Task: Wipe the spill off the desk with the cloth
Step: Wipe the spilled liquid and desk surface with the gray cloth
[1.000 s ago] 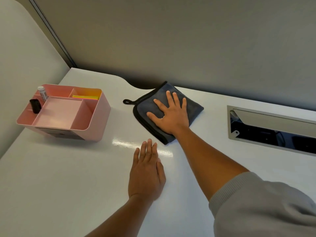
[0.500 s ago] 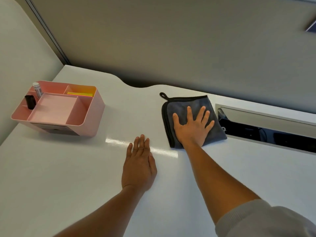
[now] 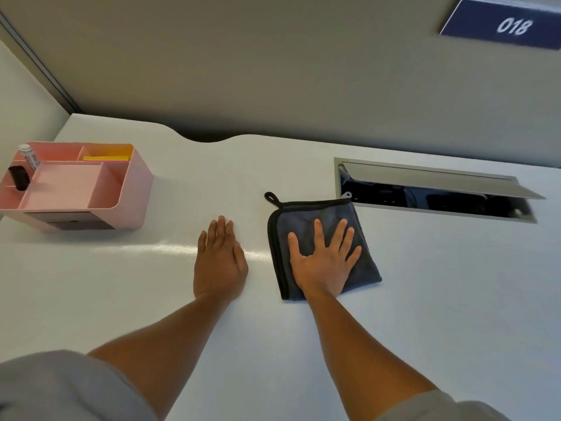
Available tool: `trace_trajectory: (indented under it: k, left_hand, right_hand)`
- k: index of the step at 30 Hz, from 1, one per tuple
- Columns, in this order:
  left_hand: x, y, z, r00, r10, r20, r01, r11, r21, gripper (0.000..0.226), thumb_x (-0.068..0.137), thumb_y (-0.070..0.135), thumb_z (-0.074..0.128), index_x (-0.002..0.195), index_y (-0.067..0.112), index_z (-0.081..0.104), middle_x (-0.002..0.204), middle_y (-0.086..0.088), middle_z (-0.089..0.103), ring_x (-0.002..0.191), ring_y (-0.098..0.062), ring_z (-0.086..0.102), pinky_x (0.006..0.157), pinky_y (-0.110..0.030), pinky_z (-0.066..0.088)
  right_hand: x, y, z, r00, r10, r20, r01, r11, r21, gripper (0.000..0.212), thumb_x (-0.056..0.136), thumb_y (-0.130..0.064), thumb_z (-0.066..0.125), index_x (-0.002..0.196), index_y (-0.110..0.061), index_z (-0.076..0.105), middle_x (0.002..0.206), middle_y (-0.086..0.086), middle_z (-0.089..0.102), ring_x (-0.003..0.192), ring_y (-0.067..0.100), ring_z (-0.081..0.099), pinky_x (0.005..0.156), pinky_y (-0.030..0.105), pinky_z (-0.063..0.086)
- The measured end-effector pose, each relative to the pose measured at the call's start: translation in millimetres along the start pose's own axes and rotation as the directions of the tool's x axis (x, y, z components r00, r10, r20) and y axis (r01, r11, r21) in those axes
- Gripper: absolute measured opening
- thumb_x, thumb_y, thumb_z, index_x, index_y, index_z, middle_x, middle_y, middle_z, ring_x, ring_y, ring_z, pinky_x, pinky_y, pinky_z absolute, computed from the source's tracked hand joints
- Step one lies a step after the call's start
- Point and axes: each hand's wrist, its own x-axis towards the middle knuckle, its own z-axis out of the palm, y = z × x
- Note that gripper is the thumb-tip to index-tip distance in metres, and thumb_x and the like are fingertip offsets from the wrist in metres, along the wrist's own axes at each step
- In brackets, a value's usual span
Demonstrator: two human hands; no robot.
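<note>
A dark grey folded cloth (image 3: 306, 215) with black edging and a hanging loop lies on the white desk (image 3: 440, 299), just in front of the left end of the cable slot. My right hand (image 3: 323, 262) presses flat on it, fingers spread, and covers its near half. My left hand (image 3: 220, 259) rests palm down on the bare desk just left of the cloth, with nothing in it. I see no liquid on the desk, only a bright streak of glare (image 3: 164, 247) to the left of my left hand.
A pink desk organizer (image 3: 133, 189) stands at the far left and holds a small bottle, a black item and yellow notes. An open metal cable slot (image 3: 431, 196) is set into the desk at the back right. Grey partition walls close off the back and the left.
My right hand has slid the cloth to the right and then toward me, from the desk's back notch to beside the cable slot. My left hand has stayed flat in place.
</note>
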Motion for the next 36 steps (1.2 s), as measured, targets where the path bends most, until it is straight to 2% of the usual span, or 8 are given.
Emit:
trace_trajectory:
  k: [9,18,23,27,29,31,33,36]
  left_hand:
    - [0,3,0,1.0,-0.01,0.001,0.01,1.0,0.014,0.058,0.097,0.025,0.02,0.151,0.005,0.027,0.161,-0.011,0.021,0.15,-0.022,0.012,0.123,-0.037,0.004]
    - [2,2,1,0.999,0.025,0.037,-0.026,1.0,0.004,0.056,0.1,0.022,0.023,0.152,0.003,0.021,0.162,-0.013,0.015,0.151,-0.024,0.007,0.123,-0.039,0.002]
    - [1,-1,0,0.995,0.049,0.088,-0.045,0.998,-0.045,0.055,0.102,0.023,0.022,0.153,0.004,0.017,0.163,-0.012,0.01,0.151,-0.024,0.003,0.122,-0.039,-0.002]
    - [7,-5,-13,0.987,0.065,0.147,-0.04,0.985,-0.168,0.051,0.103,0.022,0.026,0.151,0.005,0.027,0.161,-0.011,0.018,0.15,-0.024,0.009,0.122,-0.038,0.007]
    - [7,-6,-25,0.996,0.009,0.093,0.018,0.96,-0.279,0.047,0.103,0.027,0.031,0.148,0.012,0.038,0.157,-0.003,0.032,0.148,-0.017,0.021,0.118,-0.036,0.023]
    - [7,-6,-39,0.999,-0.018,-0.034,0.005,0.939,-0.343,0.041,0.101,0.03,0.038,0.139,0.021,0.051,0.147,0.005,0.049,0.139,-0.012,0.039,0.109,-0.031,0.037]
    - [10,-11,-57,0.981,0.015,-0.196,-0.085,0.932,-0.353,0.033,0.099,0.029,0.046,0.127,0.026,0.062,0.128,0.01,0.064,0.116,-0.009,0.061,0.094,-0.022,0.046]
    - [22,-26,-87,0.947,0.091,-0.307,-0.202,0.913,-0.353,0.028,0.097,0.033,0.049,0.118,0.028,0.067,0.11,0.012,0.072,0.092,-0.005,0.068,0.08,-0.016,0.052]
  right_hand:
    - [-29,21,-6,0.985,0.169,-0.03,-0.169,0.986,0.008,0.081,0.089,-0.081,0.014,0.157,-0.038,0.02,0.168,0.01,-0.003,0.155,0.031,-0.007,0.122,0.058,0.0]
    - [-93,31,-3,0.985,0.171,-0.031,-0.172,0.985,-0.02,0.082,0.088,-0.083,0.017,0.156,-0.038,0.02,0.168,0.01,0.001,0.155,0.031,-0.004,0.123,0.058,0.0]
    - [-99,33,-11,0.984,0.17,0.045,-0.168,0.984,-0.052,0.084,0.086,-0.083,0.016,0.157,-0.038,0.014,0.168,0.011,-0.006,0.154,0.032,-0.01,0.122,0.059,-0.004]
    - [-92,11,-22,0.961,0.268,0.071,-0.269,0.963,-0.004,0.087,0.087,-0.081,0.022,0.156,-0.029,0.029,0.167,0.014,0.0,0.154,0.034,-0.006,0.12,0.064,-0.001]
    - [-84,-9,-27,0.961,0.271,0.058,-0.273,0.962,0.027,0.082,0.091,-0.073,0.03,0.153,-0.02,0.036,0.167,0.016,0.004,0.154,0.033,-0.003,0.12,0.064,0.001]
    - [-76,-33,-31,0.976,0.217,-0.003,-0.215,0.971,0.106,0.073,0.095,-0.062,0.039,0.148,-0.013,0.043,0.165,0.017,0.013,0.154,0.032,0.004,0.122,0.059,0.004]
    - [-69,-63,-36,0.988,0.138,-0.065,-0.118,0.963,0.244,0.061,0.097,-0.05,0.047,0.14,-0.008,0.053,0.161,0.015,0.028,0.151,0.031,0.02,0.122,0.052,0.02]
    - [-60,-113,-43,0.999,0.042,-0.001,-0.038,0.915,0.402,0.049,0.098,-0.044,0.049,0.132,-0.011,0.059,0.15,0.004,0.046,0.137,0.022,0.043,0.103,0.043,0.048]
